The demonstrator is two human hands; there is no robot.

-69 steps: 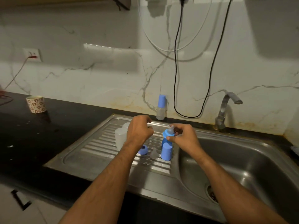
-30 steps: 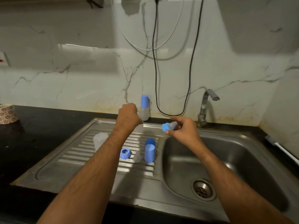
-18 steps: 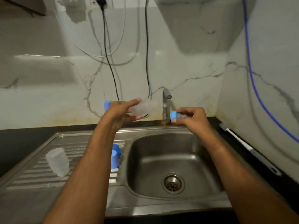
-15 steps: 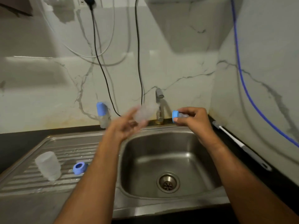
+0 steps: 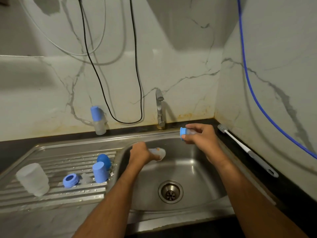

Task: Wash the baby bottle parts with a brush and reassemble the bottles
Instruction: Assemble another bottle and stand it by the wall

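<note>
In front of me the black counter (image 5: 289,184) holds a steel sink (image 5: 193,170) with a ribbed draining board (image 5: 56,157) on its left. On the board stand a clear cup (image 5: 33,179) near the left edge, a blue ring (image 5: 70,180), a small clear teat (image 5: 86,178) and two blue caps (image 5: 100,171). A capped bottle (image 5: 98,120) stands at the counter's back edge. A long brush (image 5: 247,149) lies along the counter's right edge by the wall.

Sink basin (image 5: 197,170) at centre, tap (image 5: 159,109) behind it; drainboard (image 5: 56,194) lower left carries caps and cup (image 5: 33,179); brush (image 5: 247,149) right on the table (image 5: 257,170).
</note>
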